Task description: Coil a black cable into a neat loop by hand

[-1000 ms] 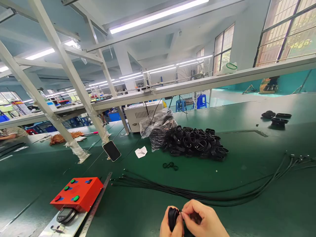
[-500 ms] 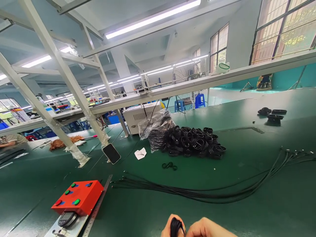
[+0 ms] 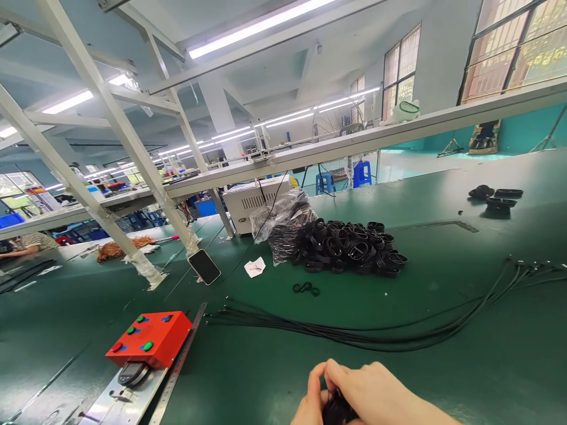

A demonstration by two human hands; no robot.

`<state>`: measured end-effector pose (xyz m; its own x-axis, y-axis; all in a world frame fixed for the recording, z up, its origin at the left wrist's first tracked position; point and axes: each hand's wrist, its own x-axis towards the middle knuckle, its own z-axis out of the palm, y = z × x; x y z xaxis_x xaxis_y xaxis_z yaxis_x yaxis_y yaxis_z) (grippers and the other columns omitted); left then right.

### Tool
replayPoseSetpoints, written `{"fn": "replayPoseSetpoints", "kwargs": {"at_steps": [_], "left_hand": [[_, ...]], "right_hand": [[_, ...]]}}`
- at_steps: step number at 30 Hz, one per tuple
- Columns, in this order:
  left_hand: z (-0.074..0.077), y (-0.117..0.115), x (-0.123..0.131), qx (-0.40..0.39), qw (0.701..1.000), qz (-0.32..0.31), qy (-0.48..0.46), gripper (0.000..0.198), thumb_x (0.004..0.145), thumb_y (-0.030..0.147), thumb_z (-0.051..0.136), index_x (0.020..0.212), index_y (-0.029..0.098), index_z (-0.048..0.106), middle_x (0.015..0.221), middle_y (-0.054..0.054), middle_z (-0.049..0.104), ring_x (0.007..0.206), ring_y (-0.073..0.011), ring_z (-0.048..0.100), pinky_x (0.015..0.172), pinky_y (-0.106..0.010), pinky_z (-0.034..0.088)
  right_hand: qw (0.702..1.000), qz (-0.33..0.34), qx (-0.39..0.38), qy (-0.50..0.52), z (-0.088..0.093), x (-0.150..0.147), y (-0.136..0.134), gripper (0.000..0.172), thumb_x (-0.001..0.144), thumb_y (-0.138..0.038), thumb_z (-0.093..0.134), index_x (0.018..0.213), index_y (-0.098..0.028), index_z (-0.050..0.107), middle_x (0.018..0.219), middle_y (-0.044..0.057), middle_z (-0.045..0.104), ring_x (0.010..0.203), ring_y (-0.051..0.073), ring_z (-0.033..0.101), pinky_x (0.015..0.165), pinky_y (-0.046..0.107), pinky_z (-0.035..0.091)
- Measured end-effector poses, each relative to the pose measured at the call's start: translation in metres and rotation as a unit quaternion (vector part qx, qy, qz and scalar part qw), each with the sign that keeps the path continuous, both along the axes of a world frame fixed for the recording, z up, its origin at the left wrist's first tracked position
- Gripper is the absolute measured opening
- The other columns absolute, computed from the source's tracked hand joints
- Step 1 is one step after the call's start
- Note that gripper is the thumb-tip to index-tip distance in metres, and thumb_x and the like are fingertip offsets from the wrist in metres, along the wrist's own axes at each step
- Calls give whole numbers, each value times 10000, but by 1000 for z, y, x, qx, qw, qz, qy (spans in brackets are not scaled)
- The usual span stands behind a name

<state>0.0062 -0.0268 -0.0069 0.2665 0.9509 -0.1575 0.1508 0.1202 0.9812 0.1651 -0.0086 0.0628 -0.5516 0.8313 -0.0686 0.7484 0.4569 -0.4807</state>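
Note:
At the bottom edge of the view my two hands meet over a small black coil of cable (image 3: 337, 408). My left hand (image 3: 310, 398) pinches it from the left with thumb up. My right hand (image 3: 376, 392) lies curled over the top of it and hides most of the coil. Just beyond them a bundle of long black cables (image 3: 354, 336) stretches across the green table (image 3: 465, 378) toward the right. Farther back sits a pile of black coiled cables (image 3: 352, 248) beside a clear plastic bag (image 3: 283, 227) of more coils.
A red box with green buttons (image 3: 148, 336), a digital gauge and a steel ruler (image 3: 177, 366) lie at the left front. A phone (image 3: 204, 267) leans on a white frame leg. A white machine (image 3: 254, 203) stands behind. Another person's arm (image 3: 22, 247) rests far left.
The view has tilted and my hands show higher in it. My right hand has closed over the black coil, which was plainly visible upright in my left fingers before.

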Motion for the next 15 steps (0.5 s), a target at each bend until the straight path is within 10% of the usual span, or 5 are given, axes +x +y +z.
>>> {"fn": "replayPoseSetpoints", "kwargs": {"at_steps": [6, 11, 15], "left_hand": [[3, -1, -3, -50, 973, -19, -223, 642, 715, 323, 824, 1283, 272, 529, 657, 68, 607, 503, -57, 491, 537, -206, 355], [0, 1, 1, -110, 946, -61, -299, 681, 651, 381, 877, 1251, 264, 575, 614, 49, 627, 470, -51, 504, 477, -170, 327], [2, 6, -2, -121, 943, -65, -302, 523, 736, 501, 769, 1184, 266, 632, 643, 29, 643, 413, -18, 452, 421, -143, 251]], "right_hand": [[867, 0, -326, 377, -20, 31, 9, 289, 895, -485, 533, 948, -253, 371, 753, -73, 547, 401, 39, 331, 375, 174, 210], [807, -82, -281, 513, -33, 15, -6, 468, 858, -684, 556, 899, -258, 366, 699, -76, 503, 457, 62, 359, 418, 186, 245], [818, -86, -222, 523, -37, 2, -23, 457, 871, -672, 565, 845, -243, 411, 737, -38, 546, 641, 125, 513, 617, 253, 399]]}}
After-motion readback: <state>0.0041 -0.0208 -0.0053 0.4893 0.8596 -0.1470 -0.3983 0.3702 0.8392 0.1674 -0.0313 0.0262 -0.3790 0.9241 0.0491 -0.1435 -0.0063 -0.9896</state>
